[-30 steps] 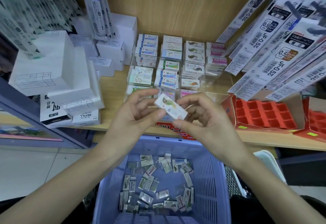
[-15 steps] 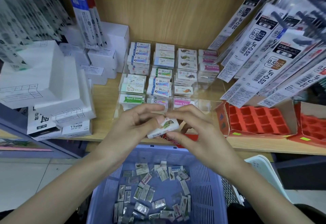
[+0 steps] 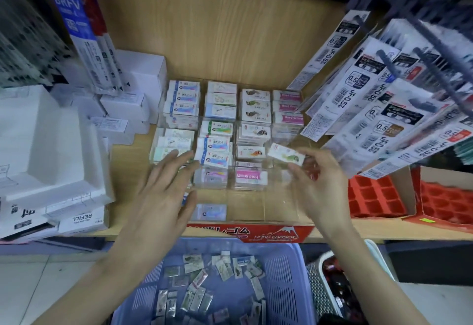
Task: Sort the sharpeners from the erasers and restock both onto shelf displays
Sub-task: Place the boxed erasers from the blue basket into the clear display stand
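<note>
White refill boxes (image 3: 79, 218) stacked left, JF-0.5 refill packs (image 3: 384, 120) hanging right, red compartment trays (image 3: 371, 196) beneath them.

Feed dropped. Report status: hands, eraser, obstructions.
Left hand open over clear acrylic display. Right hand pinches white green-printed eraser above its right column. Hanging white refill packs close by, not blocking.
</note>
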A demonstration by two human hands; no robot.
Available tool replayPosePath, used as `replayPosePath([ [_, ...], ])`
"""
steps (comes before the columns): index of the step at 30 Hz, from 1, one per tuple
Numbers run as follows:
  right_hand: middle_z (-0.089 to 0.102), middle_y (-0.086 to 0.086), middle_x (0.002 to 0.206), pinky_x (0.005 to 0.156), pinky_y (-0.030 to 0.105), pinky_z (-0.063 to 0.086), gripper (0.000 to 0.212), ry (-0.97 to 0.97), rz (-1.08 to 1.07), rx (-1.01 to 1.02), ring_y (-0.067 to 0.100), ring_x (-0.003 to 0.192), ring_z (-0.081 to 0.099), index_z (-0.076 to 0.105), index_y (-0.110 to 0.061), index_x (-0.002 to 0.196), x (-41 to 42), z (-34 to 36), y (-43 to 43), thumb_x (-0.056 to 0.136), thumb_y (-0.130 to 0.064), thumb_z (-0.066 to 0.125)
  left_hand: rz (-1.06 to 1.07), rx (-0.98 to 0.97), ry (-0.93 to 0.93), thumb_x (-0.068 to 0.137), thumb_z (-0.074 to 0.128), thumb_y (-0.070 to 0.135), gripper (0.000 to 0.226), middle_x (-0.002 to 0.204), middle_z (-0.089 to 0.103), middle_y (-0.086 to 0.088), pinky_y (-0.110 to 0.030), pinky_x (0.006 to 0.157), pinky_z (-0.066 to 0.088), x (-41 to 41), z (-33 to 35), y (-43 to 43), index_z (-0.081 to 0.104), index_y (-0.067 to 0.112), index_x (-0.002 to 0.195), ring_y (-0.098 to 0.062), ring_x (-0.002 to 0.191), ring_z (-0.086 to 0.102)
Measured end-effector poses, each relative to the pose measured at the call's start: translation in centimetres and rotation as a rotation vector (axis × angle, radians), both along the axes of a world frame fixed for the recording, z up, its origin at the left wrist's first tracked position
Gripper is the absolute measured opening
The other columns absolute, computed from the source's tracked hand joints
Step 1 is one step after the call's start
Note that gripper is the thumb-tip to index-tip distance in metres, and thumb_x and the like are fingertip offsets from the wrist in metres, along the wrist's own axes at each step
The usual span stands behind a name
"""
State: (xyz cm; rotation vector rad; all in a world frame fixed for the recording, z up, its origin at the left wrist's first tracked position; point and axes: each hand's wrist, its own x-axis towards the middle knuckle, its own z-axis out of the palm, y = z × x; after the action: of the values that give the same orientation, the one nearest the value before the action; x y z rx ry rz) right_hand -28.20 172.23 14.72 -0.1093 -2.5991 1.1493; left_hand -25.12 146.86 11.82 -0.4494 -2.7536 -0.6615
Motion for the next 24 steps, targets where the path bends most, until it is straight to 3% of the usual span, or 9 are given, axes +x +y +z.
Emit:
replayPosePath([
  [3,0.059,-0.002,0.102,0.084,0.02,0.045,0.029,-0.03,0.089,0.12,0.007,0.09,0.057,0.066,-0.014,0.111,-2.1,0.1,-0.6,0.083,-0.014,0.071,0.015,-0.182,-0.038,0.088,0.035,0.031,0.051,0.139,0.051,-0.006,-0.044,0.106,0.027,-0.2,-0.9,0.0,0.051,0.008,0.13,-0.021,0.132,0.034],
  [6,0.063,0.002,0.115,0.091,0.022,0.032,0.031,-0.128,0.249,0.355,0.02,0.114,0.047,0.065,-0.014,0.113,-3.8,0.2,-2.1,0.083,-0.018,0.07,-0.014,-0.269,-0.045,0.088,0.033,0.032,0.055,0.145,0.044,-0.008,-0.045,0.106,0.02,-0.1,-1.6,0.1,0.05,0.005,0.132,-0.023,0.134,0.031],
  [8,0.064,-0.001,0.109,0.088,0.026,0.031,0.024,-0.241,0.296,0.416,0.019,0.114,0.042,0.064,-0.018,0.108,-4.5,0.1,-2.6,0.085,-0.021,0.068,-0.012,-0.292,-0.043,0.089,0.034,0.033,0.055,0.147,0.041,-0.009,-0.046,0.106,0.019,-0.1,-1.9,0.1,0.047,0.005,0.135,-0.025,0.134,0.031],
  [11,0.058,-0.009,0.085,0.077,0.025,0.028,0.01,-0.372,0.305,0.312,0.016,0.105,0.04,0.067,-0.019,0.096,-5.3,0.2,-2.6,0.086,-0.021,0.067,0.005,-0.27,-0.041,0.088,0.055,0.032,0.054,0.143,0.044,-0.01,-0.051,0.107,0.028,-0.1,-1.8,0.5,0.044,0.009,0.136,-0.028,0.131,0.033],
  [14,0.067,-0.004,0.096,0.092,0.029,0.036,0.011,-0.428,0.392,0.366,0.019,0.111,0.044,0.072,-0.021,0.094,-5.8,-0.2,-2.3,0.09,-0.023,0.061,0.003,-0.279,-0.074,0.077,0.068,0.028,0.067,0.134,0.045,-0.011,-0.055,0.103,0.033,-0.2,-1.6,0.8,0.043,0.012,0.137,-0.031,0.126,0.037],
  [18,0.068,-0.003,0.111,0.097,0.033,0.034,0.019,-0.319,0.446,0.443,0.019,0.11,0.044,0.072,-0.017,0.103,-5.1,-0.6,-2.0,0.094,-0.018,0.055,0.012,-0.301,-0.068,0.077,0.067,0.026,0.065,0.133,0.046,-0.012,-0.048,0.104,0.02,-0.5,-1.5,0.9,0.045,0.011,0.137,-0.033,0.128,0.036],
  [20,0.066,-0.003,0.114,0.099,0.028,0.031,0.02,-0.143,0.434,0.329,0.005,0.107,0.042,0.069,-0.016,0.108,-4.2,0.1,-2.6,0.093,-0.014,0.056,0.018,-0.292,-0.07,0.078,0.065,0.024,0.063,0.135,0.045,-0.012,-0.05,0.106,0.024,-0.7,-1.3,1.0,0.046,0.012,0.137,-0.032,0.13,0.035],
  [22,0.06,-0.006,0.124,0.097,0.023,0.027,0.026,-0.051,0.483,0.257,0.007,0.111,0.041,0.065,-0.018,0.117,-3.4,0.8,-3.9,0.093,-0.017,0.056,0.03,-0.275,-0.074,0.078,0.066,0.023,0.063,0.137,0.045,-0.012,-0.054,0.105,0.03,-0.8,-1.3,1.1,0.046,0.012,0.137,-0.032,0.131,0.036],
  [24,0.054,-0.01,0.132,0.095,0.025,0.027,0.031,-0.047,0.561,0.342,0.011,0.115,0.037,0.062,-0.022,0.123,-2.8,0.6,-5.4,0.093,-0.022,0.053,0.041,-0.261,-0.065,0.077,0.065,0.024,0.065,0.136,0.045,-0.013,-0.054,0.104,0.031,-0.7,-1.1,1.3,0.045,0.012,0.137,-0.032,0.129,0.036],
])
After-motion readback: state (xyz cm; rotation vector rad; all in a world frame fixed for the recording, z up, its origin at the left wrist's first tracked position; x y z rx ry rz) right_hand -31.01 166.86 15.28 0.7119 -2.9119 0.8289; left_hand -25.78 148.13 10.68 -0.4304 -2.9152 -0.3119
